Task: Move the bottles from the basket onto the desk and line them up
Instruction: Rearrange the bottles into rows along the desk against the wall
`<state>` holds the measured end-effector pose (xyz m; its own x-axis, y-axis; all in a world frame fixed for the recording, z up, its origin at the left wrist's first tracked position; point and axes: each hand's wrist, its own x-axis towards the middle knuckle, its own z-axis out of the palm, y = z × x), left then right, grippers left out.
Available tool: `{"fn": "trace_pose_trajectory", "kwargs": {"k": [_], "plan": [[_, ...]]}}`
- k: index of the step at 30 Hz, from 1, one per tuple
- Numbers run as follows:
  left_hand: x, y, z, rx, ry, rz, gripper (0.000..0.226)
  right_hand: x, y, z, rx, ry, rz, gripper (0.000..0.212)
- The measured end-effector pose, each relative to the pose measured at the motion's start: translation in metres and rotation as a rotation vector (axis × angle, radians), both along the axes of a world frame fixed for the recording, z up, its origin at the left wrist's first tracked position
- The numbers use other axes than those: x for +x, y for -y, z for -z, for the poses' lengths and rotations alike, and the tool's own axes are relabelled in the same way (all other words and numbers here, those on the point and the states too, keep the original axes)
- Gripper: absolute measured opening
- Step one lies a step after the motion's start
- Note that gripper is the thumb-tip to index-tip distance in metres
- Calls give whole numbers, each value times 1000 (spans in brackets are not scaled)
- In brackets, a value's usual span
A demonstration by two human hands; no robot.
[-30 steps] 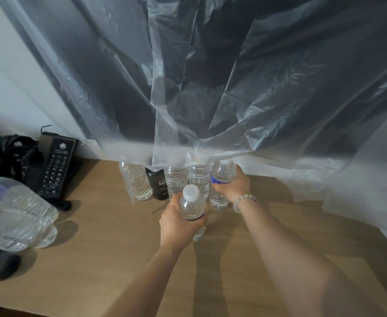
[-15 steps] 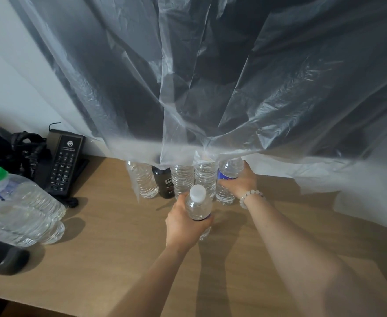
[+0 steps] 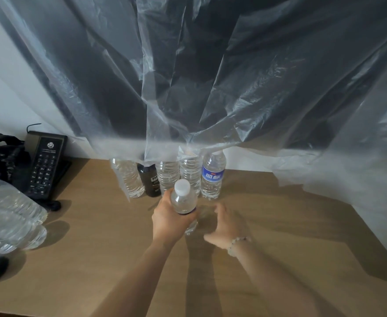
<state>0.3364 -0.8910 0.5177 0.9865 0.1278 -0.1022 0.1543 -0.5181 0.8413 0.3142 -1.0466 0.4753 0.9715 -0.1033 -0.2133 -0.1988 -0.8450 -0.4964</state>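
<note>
- Pale brown wooden desk [image 3: 96, 248] runs along a white wall [image 3: 5, 88], and a big sheet of clear crinkled plastic [image 3: 233, 88] hangs down over the back of it.
- Under the sheet's hem five bottles stand upright in a row, close side by side. From the left they are a clear ribbed plastic bottle [image 3: 128, 179], a squat dark brown bottle [image 3: 150, 183], a second clear ribbed bottle [image 3: 167, 177], a third clear ribbed bottle [image 3: 190, 172] and a clear bottle with a blue label [image 3: 213, 177].
- The person's left hand [image 3: 167, 220] is wrapped round the middle of a small clear plastic bottle with a white cap [image 3: 183, 202]. It holds the bottle upright just in front of the row; whether its base touches the desk I cannot tell.
- The right hand [image 3: 224, 227], with a beaded bracelet [image 3: 238, 241] at the wrist, is just beside that bottle. It is blurred, but the fingers look loosely bent and seem to hold nothing.
- Off to the left, a black desk telephone [image 3: 45, 165] sits by the wall with a tangle of black cord [image 3: 0, 154] next to it.
- Large clear water bottles [image 3: 12, 216] crowd the left edge.
</note>
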Motion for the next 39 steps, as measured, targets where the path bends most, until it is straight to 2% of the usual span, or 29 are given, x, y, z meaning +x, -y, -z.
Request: {"fn": "trace_pose_trajectory", "kwargs": {"k": [2, 4, 8, 13, 16, 18, 22, 23, 25, 30, 39], "plan": [[0, 0, 0, 10, 3, 8, 68, -7, -24, 13, 114, -24, -54, 87], [0, -1, 0, 24, 5, 21, 69, -2, -49, 25, 289, -62, 10, 89], [1, -4, 1, 36, 16, 50, 71, 15, -68, 54, 461, 28, 187, 60], [4, -17, 8, 1, 1, 179, 78, 16, -72, 61, 542, 94, 251, 51], [1, -33, 24, -3, -99, 165, 84, 19, -70, 65, 523, 109, 288, 52], [2, -46, 36, 62, -187, 137, 79, 20, -62, 66, 517, 83, 304, 57], [2, -65, 55, 467, -393, 200, 43, 18, -40, 64, 456, 25, 347, 61], [2, -66, 60, 523, -428, 201, 36, 18, -33, 63, 447, 27, 371, 60], [1, -62, 71, 567, -470, 218, 36, 17, -21, 56, 418, 45, 411, 60], [-2, -51, 100, 629, -481, 394, 32, 15, 10, 50, 336, 32, 466, 48], [-4, -53, 118, 700, -459, 388, 33, 30, 32, 50, 328, 74, 470, 55]]}}
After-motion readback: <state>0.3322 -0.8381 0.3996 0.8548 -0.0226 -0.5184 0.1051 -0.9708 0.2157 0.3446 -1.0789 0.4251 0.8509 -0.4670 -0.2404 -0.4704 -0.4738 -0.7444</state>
